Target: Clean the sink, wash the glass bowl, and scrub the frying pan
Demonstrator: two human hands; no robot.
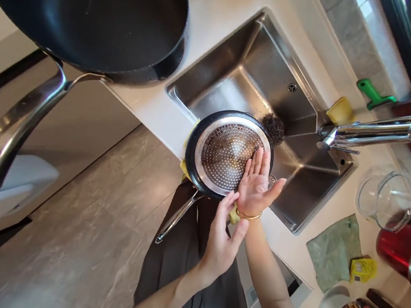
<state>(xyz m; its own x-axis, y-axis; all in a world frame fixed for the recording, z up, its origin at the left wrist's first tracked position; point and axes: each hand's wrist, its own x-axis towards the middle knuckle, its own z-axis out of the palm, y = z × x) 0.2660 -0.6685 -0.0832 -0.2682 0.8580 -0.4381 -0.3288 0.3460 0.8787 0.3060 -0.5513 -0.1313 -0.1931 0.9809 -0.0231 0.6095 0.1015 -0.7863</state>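
My right hand [257, 184] is held palm up with its fingers stretched out, over the edge of an upturned frying pan [234, 155]. A thin gold bracelet [248, 215] circles my right wrist. Beside that wrist is my left hand [224, 238], its fingers and thumb apart near the bracelet; whether they touch it I cannot tell. The pan lies bottom up across the front rim of the steel sink [219, 82], its handle [178, 217] pointing toward me. Bits of something yellow show under the pan. A dark scouring pad [273, 128] sits in the sink against the pan's far side.
A large black pan [121, 15] stands on the counter at left, its handle [13, 132] jutting over the edge. The faucet [385, 129] reaches in from the right. Near it are a yellow sponge [340, 111], green-handled tool [376, 95], glass jug [390, 200], grey cloth [335, 251] and red cup [399, 247].
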